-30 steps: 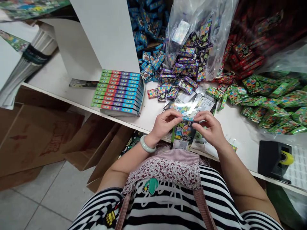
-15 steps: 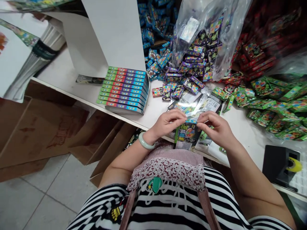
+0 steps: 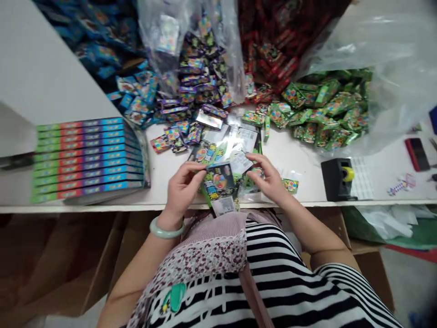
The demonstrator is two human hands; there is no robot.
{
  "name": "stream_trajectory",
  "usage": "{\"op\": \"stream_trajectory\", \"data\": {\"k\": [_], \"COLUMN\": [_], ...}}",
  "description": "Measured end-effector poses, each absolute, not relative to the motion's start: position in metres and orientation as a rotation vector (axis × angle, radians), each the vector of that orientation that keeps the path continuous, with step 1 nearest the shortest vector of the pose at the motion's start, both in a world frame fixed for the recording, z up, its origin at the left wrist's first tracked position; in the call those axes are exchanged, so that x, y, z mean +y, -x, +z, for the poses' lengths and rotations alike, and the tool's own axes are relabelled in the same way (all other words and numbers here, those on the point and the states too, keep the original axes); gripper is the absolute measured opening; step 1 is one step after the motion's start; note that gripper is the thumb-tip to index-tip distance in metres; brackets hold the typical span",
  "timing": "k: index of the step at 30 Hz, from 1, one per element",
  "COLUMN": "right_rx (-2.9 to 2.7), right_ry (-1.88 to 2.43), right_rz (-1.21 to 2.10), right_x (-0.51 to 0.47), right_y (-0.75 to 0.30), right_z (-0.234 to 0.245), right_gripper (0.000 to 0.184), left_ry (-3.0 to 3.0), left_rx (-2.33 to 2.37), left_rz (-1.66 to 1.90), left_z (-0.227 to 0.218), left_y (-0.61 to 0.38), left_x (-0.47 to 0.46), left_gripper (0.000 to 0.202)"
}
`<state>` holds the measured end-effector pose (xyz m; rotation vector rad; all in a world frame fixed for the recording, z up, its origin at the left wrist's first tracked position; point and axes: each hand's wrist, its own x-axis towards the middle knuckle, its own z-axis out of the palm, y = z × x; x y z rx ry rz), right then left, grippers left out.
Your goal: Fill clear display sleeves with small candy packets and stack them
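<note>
A black printed packet [image 3: 220, 182] with a round multicoloured picture and a pale label stands tilted at the front of the table. My left hand [image 3: 186, 186], a pale green bangle on its wrist, pinches the packet's upper left corner between thumb and fingers. On the other side, my right hand [image 3: 268, 176] has thumb and index finger apart, close to a pale label [image 3: 241, 162]. I cannot tell whether the index fingertip touches that label. Behind and under both hands lie clear-wrapped printed packs [image 3: 251, 139], partly covered.
A stack of boxes with multicoloured edges [image 3: 92, 159] stands left. Small blue packets [image 3: 139, 98], purple packets [image 3: 194, 82], red packets [image 3: 273, 59] and green packets [image 3: 334, 109] lie heaped behind, some in clear bags. A black tape dispenser [image 3: 336, 180] and a red-black phone [image 3: 417, 154] are right.
The view has swung to the right. My hands have moved farther apart; the right has left the packet's top edge, while the left keeps its corner. The packet now tilts more.
</note>
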<state>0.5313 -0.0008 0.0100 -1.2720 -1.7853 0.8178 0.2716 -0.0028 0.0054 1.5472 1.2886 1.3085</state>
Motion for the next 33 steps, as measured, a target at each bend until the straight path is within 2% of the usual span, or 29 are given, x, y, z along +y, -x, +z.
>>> {"op": "stream_trajectory", "data": {"k": [7, 13, 19, 26, 29, 33], "right_rx": [-1.643, -1.623, -1.517, -1.317, -1.464, -1.725], "right_ry": [1.963, 2.221, 2.166, 2.027, 1.724, 1.198], "right_rz": [0.600, 0.818, 0.934, 1.121, 1.110, 1.267], "right_x": [-0.007, -0.014, -0.014, -0.015, -0.001, 0.024], "right_y": [-0.678, -0.689, -0.686, -0.697, -0.662, -0.571], "right_z": [-0.016, -0.030, -0.037, -0.005, 0.028, 0.071], "right_gripper": [0.018, 0.014, 0.008, 0.022, 0.029, 0.027], "left_ry": [-1.452, -1.467, -1.486, -1.537, -1.583, -1.703], "left_rx": [1.423, 1.452, 1.482, 1.379, 1.295, 1.156], "left_rz": [1.304, 1.325, 1.335, 1.362, 1.369, 1.352], "left_z": [-0.011, -0.011, -0.014, -0.021, -0.011, 0.002], "left_y": [-0.269, -0.271, -0.269, -0.269, -0.279, -0.290], "left_x": [0.001, 0.003, 0.001, 0.008, 0.007, 0.005], "left_gripper": [0.014, 0.015, 0.015, 0.023, 0.021, 0.019]}}
